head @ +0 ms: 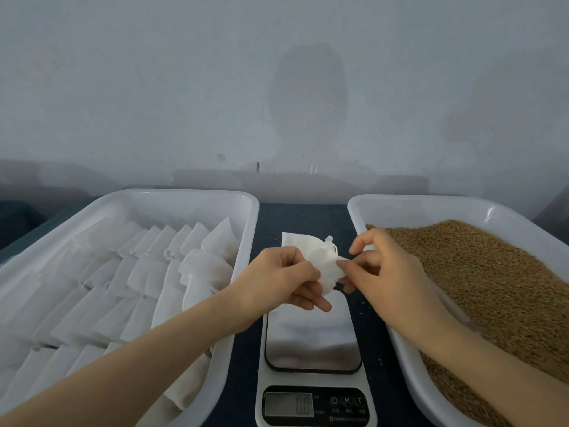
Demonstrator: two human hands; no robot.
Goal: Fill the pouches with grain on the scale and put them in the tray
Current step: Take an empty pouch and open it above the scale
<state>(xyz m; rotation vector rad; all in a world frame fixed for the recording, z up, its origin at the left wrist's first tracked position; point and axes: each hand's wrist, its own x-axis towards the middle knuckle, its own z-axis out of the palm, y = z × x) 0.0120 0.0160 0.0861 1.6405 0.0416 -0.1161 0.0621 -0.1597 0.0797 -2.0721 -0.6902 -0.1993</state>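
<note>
2 hands hold 1 white pouch (326, 263) in the air over the far end of the scale (311, 334); the pouch touches neither the platform nor a tray. The left hand (286, 275) has its fingers curled and pinches the crumpled body of the pouch. The right hand (388, 272) pinches the pouch's edge between thumb and a fingertip, with the forefinger raised clear. Whether it holds the mouth or the drawstring cannot be told.

Hazards, as a judgement:
- The pouch mouth looks collapsed. If it is not spread wide before filling, grain (477, 272) is likely to spill onto the platform and worktop (301, 217) and give a false reading.
- The fabric is limp, so a filled pouch may slump and tip on the smooth platform.
- A wrist resting on the scale would load it.

Materials:
- Pouch: thin, soft, white non-woven fabric, creased.
- Scale: white plastic body, polished steel platform with rounded corners, dark panel at 6 o'clock. The digits are too blurred to read.
- At 9 o'clock, a white tray (184, 195) of rigid plastic holds rows of overlapping pouches (138, 272).
- At 3 o'clock, a matching grain tray (431, 201) holds loose, brown, fine-grained fill.
- At 12 o'clock, a flat white piece (295, 240) lies on the worktop, possibly a spare pouch.
</note>
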